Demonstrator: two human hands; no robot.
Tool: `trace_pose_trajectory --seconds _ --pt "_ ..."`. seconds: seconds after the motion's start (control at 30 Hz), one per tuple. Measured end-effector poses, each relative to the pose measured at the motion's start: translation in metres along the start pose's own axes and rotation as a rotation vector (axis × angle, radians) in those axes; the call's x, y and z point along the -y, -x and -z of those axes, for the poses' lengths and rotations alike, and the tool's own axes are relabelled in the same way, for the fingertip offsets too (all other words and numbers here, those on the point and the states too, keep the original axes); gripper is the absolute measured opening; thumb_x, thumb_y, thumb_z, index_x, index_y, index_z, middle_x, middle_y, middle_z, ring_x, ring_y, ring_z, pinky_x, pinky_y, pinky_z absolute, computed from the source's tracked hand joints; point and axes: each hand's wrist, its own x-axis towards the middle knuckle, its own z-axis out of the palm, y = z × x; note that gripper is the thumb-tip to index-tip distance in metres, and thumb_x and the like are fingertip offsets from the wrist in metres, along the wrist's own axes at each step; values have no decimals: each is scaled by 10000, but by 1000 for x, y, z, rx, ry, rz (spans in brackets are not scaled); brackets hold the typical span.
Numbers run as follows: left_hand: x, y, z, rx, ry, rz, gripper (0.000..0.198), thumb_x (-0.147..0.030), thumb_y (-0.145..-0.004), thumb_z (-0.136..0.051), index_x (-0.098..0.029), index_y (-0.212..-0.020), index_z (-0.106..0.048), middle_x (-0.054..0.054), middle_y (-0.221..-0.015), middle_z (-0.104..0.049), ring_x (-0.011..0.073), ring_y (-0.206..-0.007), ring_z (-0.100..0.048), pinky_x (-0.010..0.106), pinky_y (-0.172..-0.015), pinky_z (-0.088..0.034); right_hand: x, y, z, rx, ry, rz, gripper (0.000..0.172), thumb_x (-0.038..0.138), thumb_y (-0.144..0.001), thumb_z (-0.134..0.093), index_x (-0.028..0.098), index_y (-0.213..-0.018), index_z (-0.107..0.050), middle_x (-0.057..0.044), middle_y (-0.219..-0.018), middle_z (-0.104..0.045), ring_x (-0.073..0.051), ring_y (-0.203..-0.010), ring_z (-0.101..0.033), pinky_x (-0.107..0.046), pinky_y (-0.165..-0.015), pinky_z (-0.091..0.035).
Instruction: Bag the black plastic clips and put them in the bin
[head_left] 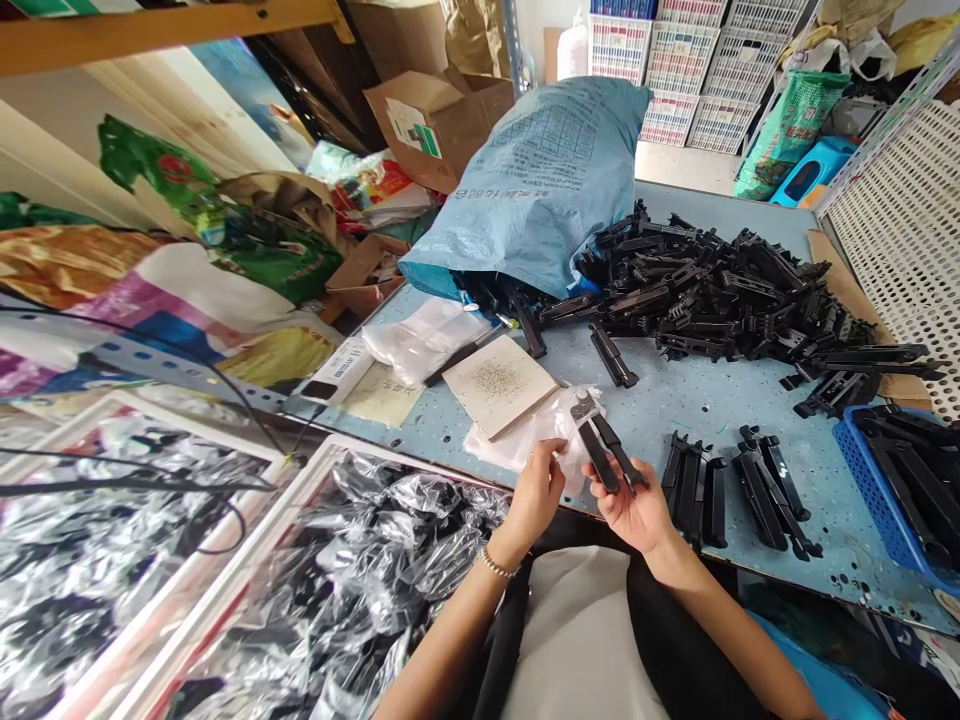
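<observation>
I am holding a black hinged part [596, 450] in my right hand [634, 505], gripping its lower end between thumb and fingers, just above the near edge of the blue table [660, 400]; its two arms are splaying slightly apart. At the part's eight o'clock my left hand [536, 490] is hovering with fingers curling, close to it; I cannot tell whether they are pinching anything. Crumpled clear plastic [525, 432] is lying at nine o'clock, and a pale square tile [501, 385], bearing tiny grains, is resting partly on it toward ten. A large heap of black parts [720, 290] is spreading at one o'clock, beside a blue sack [540, 180] that is slumping between eleven and twelve. Smaller groups of parts [772, 490] are lying between three and four, and farther out a blue basket [866, 495] is holding more. At eight o'clock, bagged black pieces [405, 545] are filling a white-rimmed tray [298, 480].
</observation>
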Motion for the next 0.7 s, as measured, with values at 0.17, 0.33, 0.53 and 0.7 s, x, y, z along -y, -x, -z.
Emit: trace_pose_trajectory --seconds 0.17,0.33,0.53,0.7 --pt "-9 3 -8 81 351 42 155 -126 -917 -455 -203 -1019 -543 13 -867 -587 139 -798 -598 276 -752 -503 0 -2 12 -36 12 -47 314 327 -865 -711 169 -1128 -648 -51 -886 -779 -157 -717 -721 -238 -615 -618" --pt "-4 -6 -9 26 394 175 274 -91 -804 -478 -197 -1050 -537 -3 -838 -557 142 -779 -558 280 -762 -473 8 3 12 19 -74 -36 423 429 -828 -723 181 -1159 -631 -52 -1032 -761 -95 -724 -658 -167 -573 -570" --pt "-23 1 -9 120 446 21 345 -72 -807 -466 -197 -1113 -566 25 -917 -532 164 -840 -548 327 -827 -495 13 1 -5 -150 435 287 765 301 -763 -825 277 -1429 -449 48 -853 -695 -124 -645 -620 -251 -612 -532" --pt "-31 3 -18 263 448 109 762 -266 -830 -749 -220 -1504 -395 103 -1207 -528 260 -1149 -546 442 -1015 -499 10 1 -14 -206 744 524 682 384 -840 -789 276 -1413 -436 -38 -1109 -701 -195 -986 -668 -322 -875 -535"
